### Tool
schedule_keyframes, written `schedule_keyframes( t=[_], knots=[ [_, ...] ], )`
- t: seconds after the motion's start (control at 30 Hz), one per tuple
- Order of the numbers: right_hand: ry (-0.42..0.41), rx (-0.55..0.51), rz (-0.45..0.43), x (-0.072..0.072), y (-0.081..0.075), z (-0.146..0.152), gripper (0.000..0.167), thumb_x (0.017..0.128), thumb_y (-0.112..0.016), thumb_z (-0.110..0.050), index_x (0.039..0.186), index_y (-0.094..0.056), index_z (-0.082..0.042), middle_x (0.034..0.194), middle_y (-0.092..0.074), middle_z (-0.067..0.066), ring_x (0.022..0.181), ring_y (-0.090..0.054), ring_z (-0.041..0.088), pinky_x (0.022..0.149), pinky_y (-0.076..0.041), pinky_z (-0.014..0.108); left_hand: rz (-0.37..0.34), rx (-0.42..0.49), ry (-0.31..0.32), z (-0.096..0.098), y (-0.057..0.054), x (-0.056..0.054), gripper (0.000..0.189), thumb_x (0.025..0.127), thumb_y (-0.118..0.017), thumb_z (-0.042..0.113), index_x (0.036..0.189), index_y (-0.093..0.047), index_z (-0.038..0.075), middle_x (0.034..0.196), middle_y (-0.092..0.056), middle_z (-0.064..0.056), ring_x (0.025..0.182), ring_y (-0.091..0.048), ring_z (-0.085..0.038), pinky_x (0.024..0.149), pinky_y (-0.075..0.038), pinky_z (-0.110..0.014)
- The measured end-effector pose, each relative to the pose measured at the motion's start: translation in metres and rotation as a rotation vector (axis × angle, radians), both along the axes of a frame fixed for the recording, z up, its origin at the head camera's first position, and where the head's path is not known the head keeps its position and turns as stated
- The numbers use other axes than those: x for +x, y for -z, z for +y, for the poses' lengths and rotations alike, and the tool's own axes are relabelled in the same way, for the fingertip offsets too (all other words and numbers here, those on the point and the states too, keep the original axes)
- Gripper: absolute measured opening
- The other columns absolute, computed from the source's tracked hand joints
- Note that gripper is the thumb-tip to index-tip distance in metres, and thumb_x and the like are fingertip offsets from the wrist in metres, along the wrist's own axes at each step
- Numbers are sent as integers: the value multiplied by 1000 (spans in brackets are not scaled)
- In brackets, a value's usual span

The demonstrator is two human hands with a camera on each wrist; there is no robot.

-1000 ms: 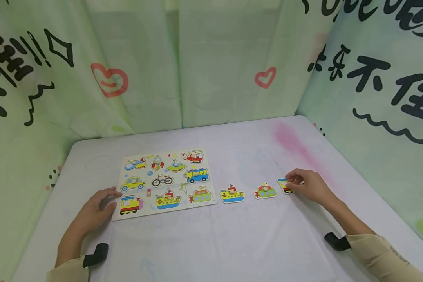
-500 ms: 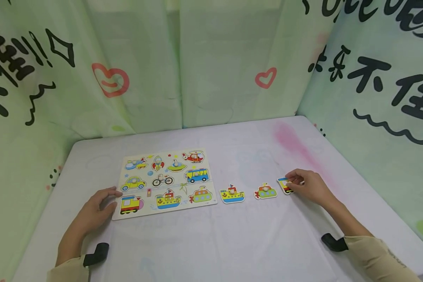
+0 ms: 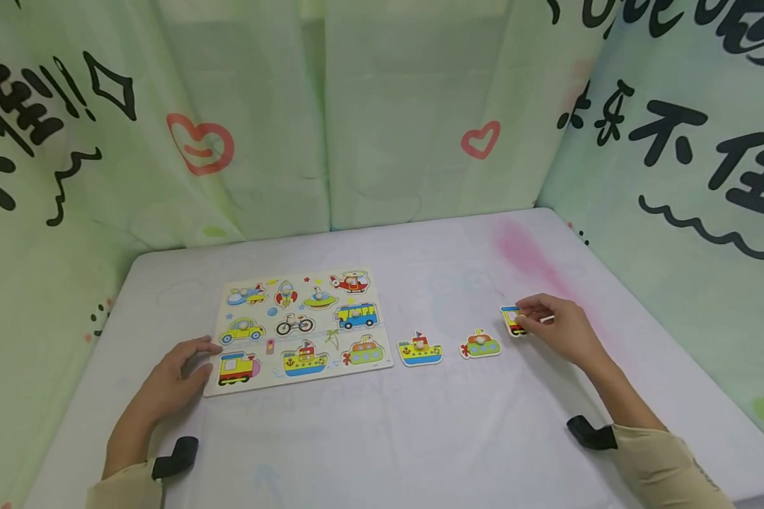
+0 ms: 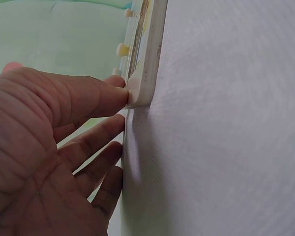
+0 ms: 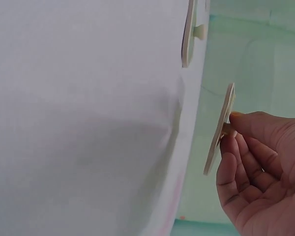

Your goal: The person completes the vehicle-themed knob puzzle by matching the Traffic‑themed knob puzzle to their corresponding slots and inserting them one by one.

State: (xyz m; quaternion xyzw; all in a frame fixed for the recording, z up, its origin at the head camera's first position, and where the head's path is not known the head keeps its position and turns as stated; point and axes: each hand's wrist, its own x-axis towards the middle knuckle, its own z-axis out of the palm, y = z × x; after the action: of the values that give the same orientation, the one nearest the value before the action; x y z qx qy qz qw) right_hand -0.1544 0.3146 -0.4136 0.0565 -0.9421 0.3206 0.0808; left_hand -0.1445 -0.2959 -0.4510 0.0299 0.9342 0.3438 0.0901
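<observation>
In the head view my right hand (image 3: 560, 329) pinches a train puzzle piece (image 3: 511, 319). The right wrist view shows the piece (image 5: 220, 130) raised off the table, thumb and fingers on its small knob (image 5: 228, 129). My left hand (image 3: 177, 375) touches the left edge of the puzzle board (image 3: 318, 387), and in the left wrist view its thumb (image 4: 101, 98) lies against the board's corner (image 4: 146, 93). The other fingers are spread and loosely extended. A ship piece (image 3: 420, 350) and a submarine piece (image 3: 480, 346) lie between the board and my right hand.
Several vehicle pictures, such as a bus (image 3: 356, 316) and a car (image 3: 242, 330), cover the board. The white-covered table (image 3: 382, 452) carries a pink stain (image 3: 525, 251). Green curtains (image 3: 388, 141) with black writing and red hearts enclose its back and sides.
My right hand has lifted the train piece off the tablecloth, moving slightly up in the view. The left hand and the board have stayed put.
</observation>
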Motion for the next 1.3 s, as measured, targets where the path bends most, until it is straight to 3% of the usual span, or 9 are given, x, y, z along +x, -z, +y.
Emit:
schedule_keyframes(
  t=[0.3,0.97,1.3],
  knots=[
    [-26,-128,-25,1,-8,-26,27,93,-76,-16,117,-72,-3,99,-75,11,84,-65,3,75,-54,13,-2,1,2,1,-2,0,36,99,-58,9,134,-56,2,158,-32,-31,147,-22,-56,116,-22,-73],
    [-227,-275,-77,-17,-16,-99,24,92,-77,-18,113,-74,-7,94,-74,4,88,-67,16,77,-58,23,-24,-1,-15,0,0,-1,38,99,-58,11,136,-56,3,159,-31,-30,148,-21,-55,116,-22,-73],
    [-272,-313,-123,-22,-22,-145,22,92,-77,-18,113,-75,-9,95,-73,1,91,-66,18,81,-58,28,-23,-1,-11,-1,1,-2,38,99,-59,11,136,-56,4,160,-32,-29,148,-21,-55,116,-22,-73]
  ],
)
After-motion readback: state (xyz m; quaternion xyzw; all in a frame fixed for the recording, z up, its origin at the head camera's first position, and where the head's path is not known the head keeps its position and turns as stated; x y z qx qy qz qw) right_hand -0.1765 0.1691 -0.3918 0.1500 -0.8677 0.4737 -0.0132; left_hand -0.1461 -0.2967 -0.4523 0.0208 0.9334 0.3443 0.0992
